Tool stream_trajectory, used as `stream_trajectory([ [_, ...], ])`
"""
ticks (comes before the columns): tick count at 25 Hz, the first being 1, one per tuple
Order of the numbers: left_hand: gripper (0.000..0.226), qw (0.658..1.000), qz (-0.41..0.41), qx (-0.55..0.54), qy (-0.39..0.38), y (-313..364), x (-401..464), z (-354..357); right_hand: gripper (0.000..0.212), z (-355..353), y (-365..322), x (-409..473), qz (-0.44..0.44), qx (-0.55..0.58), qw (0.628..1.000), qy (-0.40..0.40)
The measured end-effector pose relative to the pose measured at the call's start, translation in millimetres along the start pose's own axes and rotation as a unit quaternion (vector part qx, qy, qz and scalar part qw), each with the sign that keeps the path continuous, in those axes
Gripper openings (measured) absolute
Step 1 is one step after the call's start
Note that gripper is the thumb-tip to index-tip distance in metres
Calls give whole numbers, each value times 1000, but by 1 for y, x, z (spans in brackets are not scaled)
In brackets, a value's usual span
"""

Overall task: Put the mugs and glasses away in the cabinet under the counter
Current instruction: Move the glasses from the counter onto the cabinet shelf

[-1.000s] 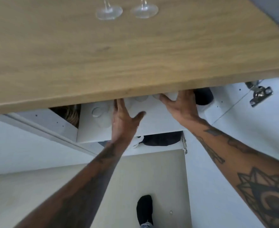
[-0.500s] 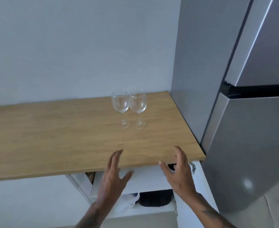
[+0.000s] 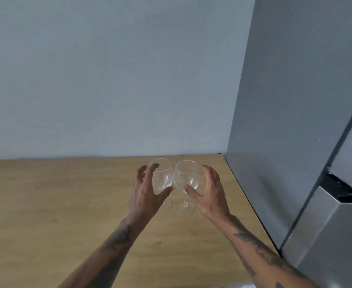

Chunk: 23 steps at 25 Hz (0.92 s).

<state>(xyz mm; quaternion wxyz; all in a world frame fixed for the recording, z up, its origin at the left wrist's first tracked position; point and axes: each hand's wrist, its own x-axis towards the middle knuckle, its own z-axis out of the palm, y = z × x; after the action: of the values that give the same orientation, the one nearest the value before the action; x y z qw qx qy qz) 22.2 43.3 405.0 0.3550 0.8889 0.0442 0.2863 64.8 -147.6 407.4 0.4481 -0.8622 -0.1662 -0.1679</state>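
Two clear wine glasses stand side by side on the wooden counter [image 3: 56, 204], near its back right corner. My left hand [image 3: 146, 194] is cupped around the left glass [image 3: 162, 176], fingers spread, thumb under the bowl. My right hand [image 3: 209, 192] curves around the right glass [image 3: 186, 175], thumb against the bowl's lower front. Both glasses rest with their feet on the counter. The fingers are apart and not closed on the bowls. The cabinet under the counter is out of view.
A tall grey fridge [image 3: 295, 142] stands hard against the counter's right end. A plain pale wall [image 3: 108, 80] runs behind the counter.
My view rose from the cabinet shelf to the counter top. Both hands left the cabinet opening, came up over the counter edge and reached forward to the two wine glasses.
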Motion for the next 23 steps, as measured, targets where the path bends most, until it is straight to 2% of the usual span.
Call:
stream_trajectory([
  [4,79,998,-54,-10,-31,-33,26,38,78,35,29,29,30,-1,999,-17],
  [7,70,997,-39,-63,-10,-47,30,53,78,48,40,33,29,10,999,-22],
  [10,64,997,-30,-70,13,-49,28,55,73,47,40,29,25,19,1000,6],
  [18,68,997,-19,-78,20,15,-54,2,70,-26,5,-47,-3,20,1000,20],
  [23,69,995,2,-97,28,66,-138,-42,70,-79,-26,-122,-46,17,998,25],
])
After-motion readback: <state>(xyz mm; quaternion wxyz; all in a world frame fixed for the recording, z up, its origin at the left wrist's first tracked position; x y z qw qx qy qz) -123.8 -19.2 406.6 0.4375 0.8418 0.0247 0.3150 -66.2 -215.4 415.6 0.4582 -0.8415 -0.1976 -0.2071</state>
